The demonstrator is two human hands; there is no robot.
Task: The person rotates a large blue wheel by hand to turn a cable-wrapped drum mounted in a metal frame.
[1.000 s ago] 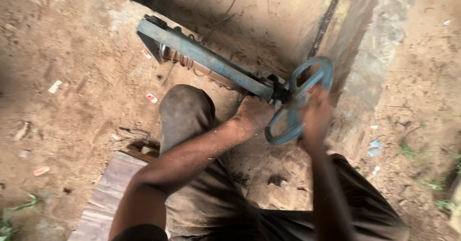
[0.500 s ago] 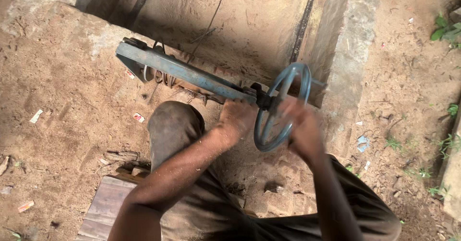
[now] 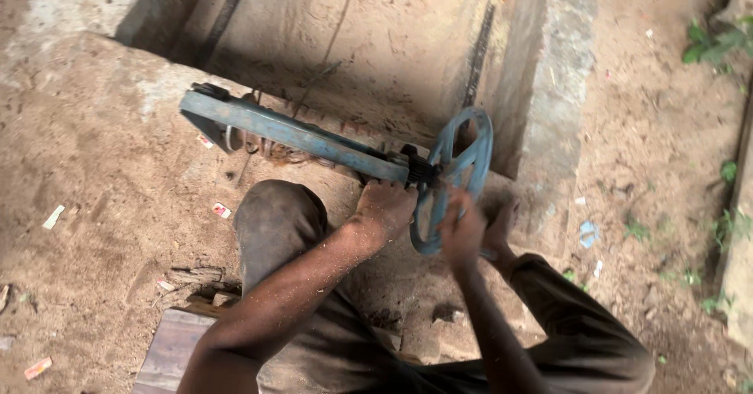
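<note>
- The right hand (image 3: pixel 463 233) is curled round the rim of the wheel (image 3: pixel 452 176), fingers pressed onto its lower near edge.
- The left hand (image 3: pixel 386 208) is closed into a fist just beside the wheel's hub, under the near end of the bar (image 3: pixel 292 133); whether it pinches anything I cannot tell, as its fingers are turned away.
- The wheel is blue, spoked, stands on edge and sits at the right end of the bar.
- The bar is a long blue metal beam, lying slantwise across the sandy ground (image 3: pixel 94 206), its far end up left.
- A rusty spring (image 3: pixel 271 147) shows beneath the bar.
- Behind the bar opens a pit (image 3: pixel 376 41) with a concrete wall (image 3: pixel 549 103) on its right side.
- The person's knees, in dark trousers (image 3: pixel 274 221), flank the hands.
- A plank (image 3: pixel 169 355) lies at lower left.
</note>
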